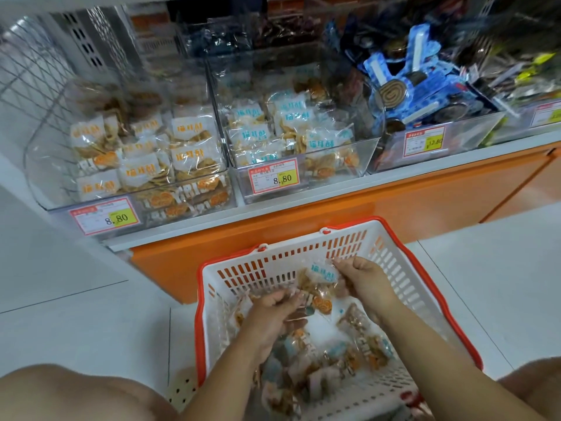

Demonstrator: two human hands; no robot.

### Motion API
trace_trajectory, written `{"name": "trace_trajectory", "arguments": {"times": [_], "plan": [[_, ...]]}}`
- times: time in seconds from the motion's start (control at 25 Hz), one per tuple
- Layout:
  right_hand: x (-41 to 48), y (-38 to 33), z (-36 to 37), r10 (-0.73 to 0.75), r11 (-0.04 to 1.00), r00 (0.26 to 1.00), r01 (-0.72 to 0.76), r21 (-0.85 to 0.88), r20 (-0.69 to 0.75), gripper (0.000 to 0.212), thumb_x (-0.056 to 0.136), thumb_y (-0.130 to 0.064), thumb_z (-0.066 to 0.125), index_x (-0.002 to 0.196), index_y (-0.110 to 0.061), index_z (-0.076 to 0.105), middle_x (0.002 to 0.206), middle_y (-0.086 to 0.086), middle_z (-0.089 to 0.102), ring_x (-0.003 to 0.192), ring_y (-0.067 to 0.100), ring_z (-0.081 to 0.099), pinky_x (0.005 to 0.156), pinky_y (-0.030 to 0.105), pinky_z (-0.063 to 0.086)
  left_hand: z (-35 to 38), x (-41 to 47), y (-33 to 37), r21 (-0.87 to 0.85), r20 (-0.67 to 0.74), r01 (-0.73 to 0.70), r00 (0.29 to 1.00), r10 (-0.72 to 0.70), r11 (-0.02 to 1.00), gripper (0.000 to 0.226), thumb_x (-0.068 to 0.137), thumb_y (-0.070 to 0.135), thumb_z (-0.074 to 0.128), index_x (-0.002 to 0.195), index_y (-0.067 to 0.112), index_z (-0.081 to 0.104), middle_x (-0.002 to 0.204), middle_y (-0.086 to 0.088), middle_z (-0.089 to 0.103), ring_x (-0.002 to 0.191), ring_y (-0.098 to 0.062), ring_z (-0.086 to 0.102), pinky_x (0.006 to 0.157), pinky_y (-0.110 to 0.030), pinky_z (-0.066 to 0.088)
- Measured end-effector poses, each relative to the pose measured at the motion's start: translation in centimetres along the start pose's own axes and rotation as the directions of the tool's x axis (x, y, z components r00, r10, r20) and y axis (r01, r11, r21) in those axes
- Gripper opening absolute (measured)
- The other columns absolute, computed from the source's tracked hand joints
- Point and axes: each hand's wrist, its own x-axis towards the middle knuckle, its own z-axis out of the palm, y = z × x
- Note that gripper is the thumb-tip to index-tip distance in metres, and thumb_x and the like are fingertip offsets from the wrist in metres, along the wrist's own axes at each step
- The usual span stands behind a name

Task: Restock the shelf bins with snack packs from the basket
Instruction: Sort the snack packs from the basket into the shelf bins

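Note:
A white basket (403,270) with an orange rim stands on the floor below the shelf, with several clear snack packs (349,357) lying in it. Both hands are inside it. My right hand (361,281) pinches the top of a blue-labelled snack pack (318,284) lifted above the pile. My left hand (273,314) grips the lower part of the same cluster of packs. On the shelf, a clear bin with orange-labelled packs (142,147) sits at the left. A bin with blue-labelled packs (291,129) sits beside it in the middle.
A third bin of blue wrapped rolls (419,86) stands to the right, with more bins beyond. Price tags reading 8.80 (273,177) hang on the bin fronts. The shelf base (394,205) is orange. My knees show at the bottom corners.

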Motion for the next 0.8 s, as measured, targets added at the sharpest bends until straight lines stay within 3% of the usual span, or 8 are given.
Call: {"name": "trace_trajectory", "arguments": {"times": [0.24,0.4,0.48,0.56,0.64,0.72,0.8], "plan": [[-1.3,-0.9,0.7,-0.016,1.000,1.000,0.015,0.014,0.024,0.023,0.093,-0.015,0.062,0.072,-0.007,0.059,0.059,0.009,0.056,0.045,0.014,0.050,0.047,0.024,0.046,0.3,-1.7,0.6,-0.015,-0.032,-0.018,0.999,0.017,1.000,0.022,0.091,0.011,0.064,0.113,0.008,0.065,0.104,-0.011,0.074,0.095,-0.026,0.072,0.080,-0.037,0.059],[-2.4,-2.0,0.8,0.032,0.994,0.993,-0.044,0.098,0.117,0.017,0.097,-0.024,0.056,0.095,-0.008,0.061,0.061,0.000,0.053,0.050,0.012,0.053,0.051,0.024,0.048,0.9,-2.3,1.3,-0.056,-0.058,-0.067,0.996,0.064,0.996,0.023,0.091,0.009,0.064,0.114,0.006,0.065,0.103,-0.011,0.074,0.095,-0.027,0.072,0.076,-0.037,0.059],[-3.5,-2.8,1.2,0.008,0.996,0.984,-0.024,0.087,0.180,0.013,0.095,-0.021,0.059,0.107,-0.016,0.059,0.069,0.000,0.062,0.058,0.011,0.063,0.053,0.021,0.050,1.5,-2.6,2.0,-0.076,-0.083,-0.113,0.991,0.106,0.991,0.021,0.091,0.009,0.063,0.112,0.004,0.065,0.102,-0.012,0.074,0.093,-0.027,0.072,0.072,-0.034,0.058],[-4.3,-3.1,1.9,-0.104,0.994,0.988,0.105,-0.008,0.110,0.035,0.087,-0.012,0.068,0.118,-0.024,0.055,0.083,0.008,0.069,0.075,0.015,0.070,0.066,0.025,0.054,2.5,-2.9,3.3,-0.064,-0.115,-0.152,0.983,0.145,0.986,0.016,0.092,0.008,0.063,0.107,0.003,0.066,0.098,-0.014,0.074,0.089,-0.026,0.073,0.069,-0.033,0.058],[-5.3,-4.5,2.6,-0.270,0.963,0.963,0.270,-0.012,-0.010,0.050,0.081,-0.005,0.073,0.122,-0.022,0.050,0.085,0.012,0.067,0.079,0.021,0.067,0.075,0.033,0.055,3.7,-3.7,5.9,-0.011,-0.114,-0.215,0.970,0.213,0.976,0.012,0.092,0.010,0.063,0.103,0.006,0.067,0.097,-0.014,0.073,0.087,-0.024,0.073,0.070,-0.032,0.059],[-6.1,-7.4,3.2,-0.401,0.916,0.914,0.402,0.000,-0.055,0.054,0.081,-0.003,0.073,0.122,-0.028,0.047,0.083,0.011,0.068,0.075,0.020,0.065,0.071,0.033,0.056,4.5,-5.1,9.4,0.186,-0.085,-0.326,0.935,0.346,0.927,0.009,0.093,0.021,0.064,0.100,0.018,0.068,0.094,-0.001,0.075,0.086,-0.014,0.073,0.069,-0.025,0.057],[-6.8,-11.5,3.7,-0.534,0.845,0.844,0.534,-0.026,-0.040,0.051,0.083,-0.003,0.071,0.119,-0.033,0.049,0.079,0.004,0.069,0.071,0.015,0.066,0.064,0.026,0.057,4.8,-6.7,13.3,0.417,-0.022,-0.449,0.864,0.503,0.790,0.008,0.093,0.034,0.062,0.100,0.033,0.065,0.096,0.013,0.073,0.084,0.001,0.069,0.067,-0.014,0.051]]}}
